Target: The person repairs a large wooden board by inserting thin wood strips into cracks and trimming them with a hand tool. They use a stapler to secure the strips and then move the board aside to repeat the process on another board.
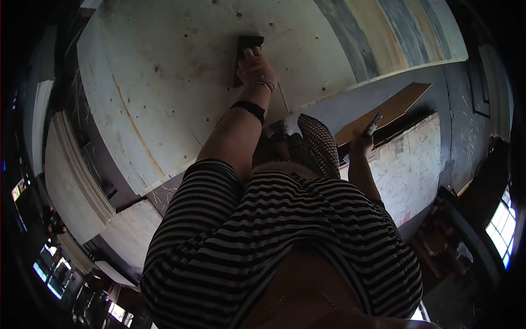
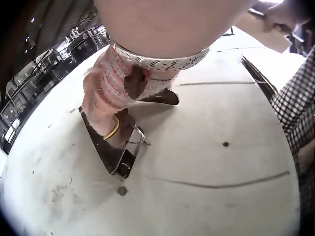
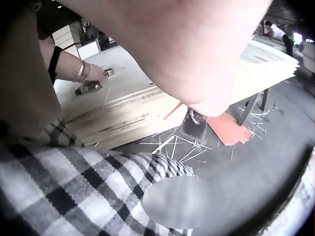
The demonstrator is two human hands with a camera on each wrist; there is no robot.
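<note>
My left hand [image 1: 255, 68] grips a hand sander [image 2: 106, 147], a dark flat plate with a metal clip at its end. The plate lies on a large pale plywood sheet [image 1: 164, 71] marked with small knots. Held low at my right side, my right hand [image 1: 361, 145] grips a scraper-like tool [image 1: 374, 125] with a wrapped handle. Its dark square blade [image 3: 194, 129] shows below the wrist in the right wrist view. An orange-brown thin sheet [image 1: 383, 112] is right beside that hand. My right fingers are mostly hidden behind the wrist in the right wrist view.
Grey-and-brown streaks [image 1: 378, 33] run across the plywood's far right. Another pale board stack [image 1: 408, 164] stands low on the right, with more stacked sheets [image 1: 71, 175] on the left. Wood slivers [image 3: 182, 147] litter the floor. A checked cloth [image 1: 320, 142] hangs at my front.
</note>
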